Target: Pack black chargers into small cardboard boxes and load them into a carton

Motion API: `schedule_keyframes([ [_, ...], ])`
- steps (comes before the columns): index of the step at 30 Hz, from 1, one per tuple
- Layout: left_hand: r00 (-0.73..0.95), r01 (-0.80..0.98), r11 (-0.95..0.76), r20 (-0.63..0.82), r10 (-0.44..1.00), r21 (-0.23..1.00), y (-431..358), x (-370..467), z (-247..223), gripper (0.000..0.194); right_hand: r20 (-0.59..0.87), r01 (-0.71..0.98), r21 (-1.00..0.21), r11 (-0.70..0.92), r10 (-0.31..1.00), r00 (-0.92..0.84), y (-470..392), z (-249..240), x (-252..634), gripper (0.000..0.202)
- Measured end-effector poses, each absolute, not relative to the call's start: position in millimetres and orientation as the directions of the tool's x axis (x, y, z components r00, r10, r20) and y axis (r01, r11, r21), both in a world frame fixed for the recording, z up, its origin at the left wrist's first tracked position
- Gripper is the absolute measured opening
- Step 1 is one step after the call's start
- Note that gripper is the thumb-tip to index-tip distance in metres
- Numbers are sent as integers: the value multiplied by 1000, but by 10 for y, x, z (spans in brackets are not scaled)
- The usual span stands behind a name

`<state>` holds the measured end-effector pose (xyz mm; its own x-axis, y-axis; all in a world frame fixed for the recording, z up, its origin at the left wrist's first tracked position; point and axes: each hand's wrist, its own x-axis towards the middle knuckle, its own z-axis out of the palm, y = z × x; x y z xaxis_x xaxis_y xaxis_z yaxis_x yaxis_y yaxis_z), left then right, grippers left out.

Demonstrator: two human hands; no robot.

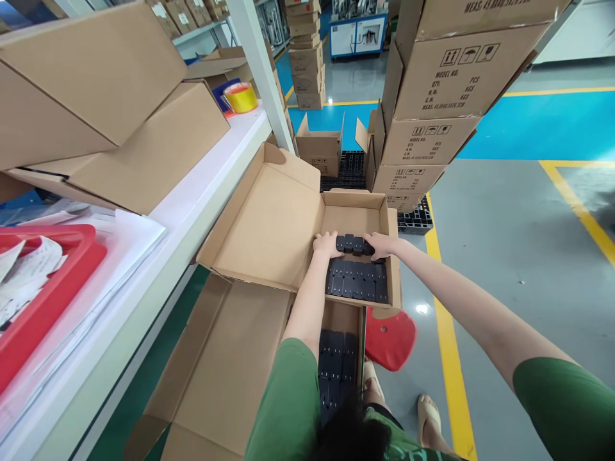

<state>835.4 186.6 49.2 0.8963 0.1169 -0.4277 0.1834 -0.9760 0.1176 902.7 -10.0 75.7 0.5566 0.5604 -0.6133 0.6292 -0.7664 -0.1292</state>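
A row of small black rectangular parts [354,244] is squeezed end to end between my two hands. My left hand [327,246] is closed on the row's left end, and my right hand [380,245] on its right end. Both hands are inside an open cardboard box [393,282], whose lid lies folded out to the left. More of the black parts [356,280] lie in tight rows in the near half of that box. Closer to me, a second open box [331,314] holds similar black parts [337,365].
A white shelf [202,186] runs along the left, carrying large cartons [144,141], yellow tape [241,98] and a red tray [52,282] of papers. Stacked cartons [432,83] rise at the right on a black pallet [416,218]. A red stool [391,339] stands beside the near box.
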Motion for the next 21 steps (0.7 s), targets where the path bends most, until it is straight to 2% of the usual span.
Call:
schedule_keyframes([
  [3, 904, 185, -976, -409, 124, 113, 1860, 8346, 478, 89, -574, 624, -124, -772, 568, 590, -122, 776, 9020, 86],
  [5, 907, 166, -979, -408, 105, 117, 1869, 8342, 472, 96, -574, 626, -130, -769, 574, 584, -155, 792, 9007, 90],
  [9, 897, 106, -987, -440, 42, 122, 1905, 8348, 451, 107, -611, 664, -114, -739, 579, 540, -196, 793, 8989, 113],
  [13, 914, 99, -988, -404, 42, 121, 1926, 8357, 409, 97, -572, 667, -75, -742, 580, 581, -155, 734, 8968, 104],
  [18, 948, 69, -985, -317, 16, 156, 1923, 8352, 372, 97, -378, 619, -17, -786, 578, 724, -20, 546, 8820, 97],
  [21, 950, 28, -986, -311, -25, 163, 1928, 8355, 354, 97, -302, 592, 17, -806, 560, 771, 50, 428, 8739, 84],
])
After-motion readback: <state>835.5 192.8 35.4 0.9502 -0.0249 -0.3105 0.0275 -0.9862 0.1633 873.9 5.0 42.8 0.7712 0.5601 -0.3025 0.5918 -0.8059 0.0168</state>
